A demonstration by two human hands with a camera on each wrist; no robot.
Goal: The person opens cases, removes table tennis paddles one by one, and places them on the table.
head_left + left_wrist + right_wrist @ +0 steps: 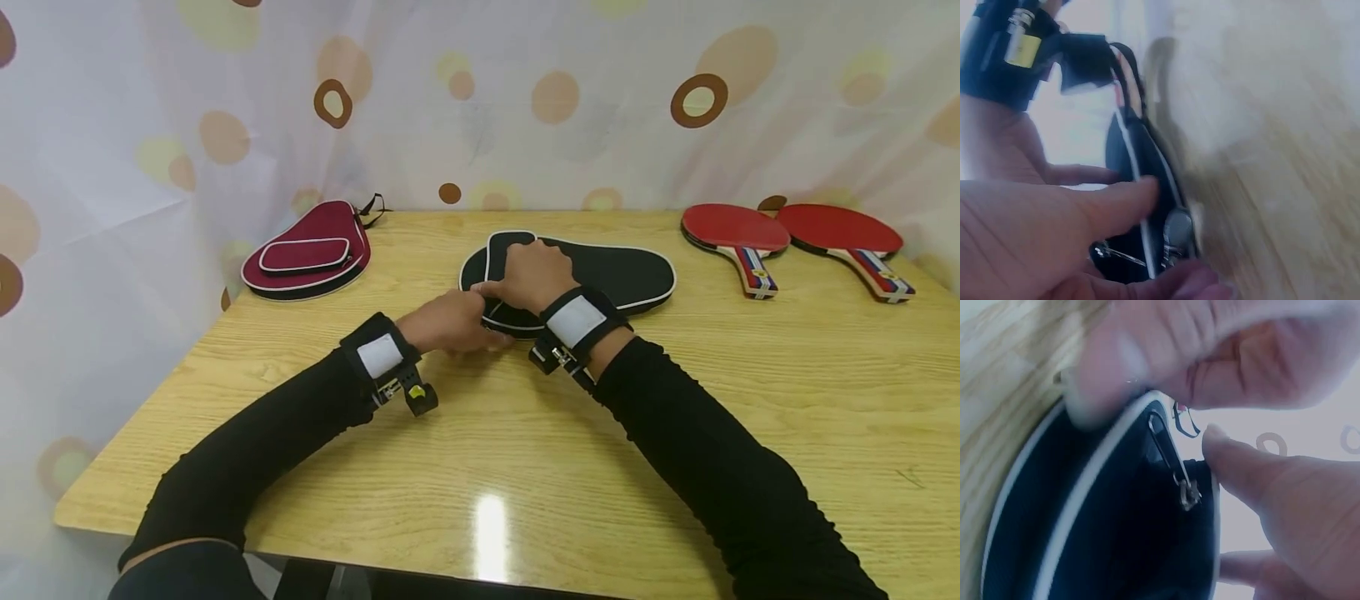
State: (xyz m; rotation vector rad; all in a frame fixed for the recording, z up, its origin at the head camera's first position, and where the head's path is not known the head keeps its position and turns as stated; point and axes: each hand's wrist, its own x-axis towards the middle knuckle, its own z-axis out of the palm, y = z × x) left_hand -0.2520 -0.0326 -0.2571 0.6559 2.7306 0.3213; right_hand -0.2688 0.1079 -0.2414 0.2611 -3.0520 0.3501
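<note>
A black paddle case (615, 275) with white piping lies flat at the middle of the wooden table (675, 433). My right hand (528, 275) curls over its left end and grips the rim (1104, 537), beside a metal zipper pull (1188, 494). My left hand (450, 321) meets the same end from the near side. Its thumb (1116, 200) presses the piped edge (1141, 162) and its fingers pinch under it, by the zipper slider (1179, 231). Both wrist views are blurred.
A maroon paddle case (307, 254) lies at the table's far left corner. Two red paddles (738, 233) (843, 233) lie side by side at the far right, handles toward me. A spotted curtain (480, 100) hangs right behind the table.
</note>
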